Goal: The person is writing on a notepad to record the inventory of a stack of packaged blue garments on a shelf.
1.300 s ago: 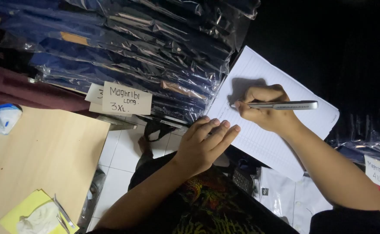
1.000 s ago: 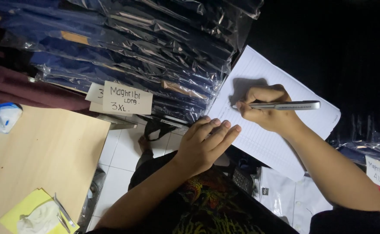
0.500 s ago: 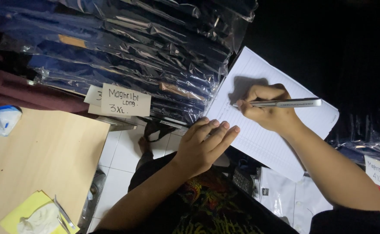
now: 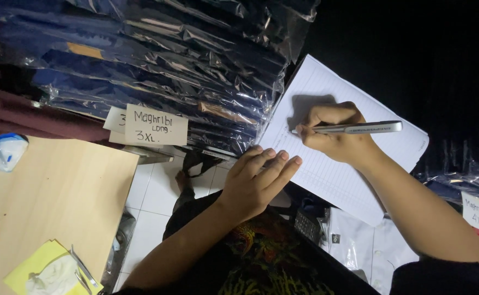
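The right hand has its fingers clenched around a silver pen, tip down on a lined white sheet that lies tilted right of centre, likely angled to suit the writing wrist. The left hand grasps nothing; its fingers, released and stretched flat, press the sheet's near left edge, seemingly to steady it. To the far left sits a stack of dark garments in clear plastic bags, with handwritten paper size labels fixed to its front. A pale wooden bench fills the near left.
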